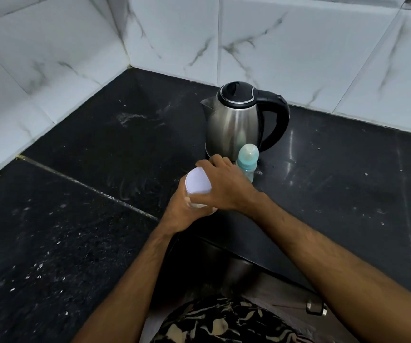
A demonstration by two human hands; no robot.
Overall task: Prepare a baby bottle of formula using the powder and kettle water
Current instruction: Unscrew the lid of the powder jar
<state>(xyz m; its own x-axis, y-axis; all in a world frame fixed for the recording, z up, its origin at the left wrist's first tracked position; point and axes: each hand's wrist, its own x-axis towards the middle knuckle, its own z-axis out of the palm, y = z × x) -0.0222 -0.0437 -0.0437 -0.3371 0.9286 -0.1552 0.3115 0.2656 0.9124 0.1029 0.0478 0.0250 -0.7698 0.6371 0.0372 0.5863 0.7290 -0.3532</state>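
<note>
We see a white powder jar held above the worktop, near its front edge, its lower body hidden by both hands. Our left hand wraps the jar from below with curled fingers. Our right hand curls over the white lid from the right, fingers bent round its far rim. The jar's long axis tilts, lid pointing up and toward the camera. Whether the lid is loosened cannot be made out.

Just beyond the right hand stands the baby bottle, upright, teal collar and teat pointing up; its lower left side is covered by the hand. Behind it, toward the worktop's back edge, the steel kettle stands upright, spout to the left, black handle to the right, lid closed.
</note>
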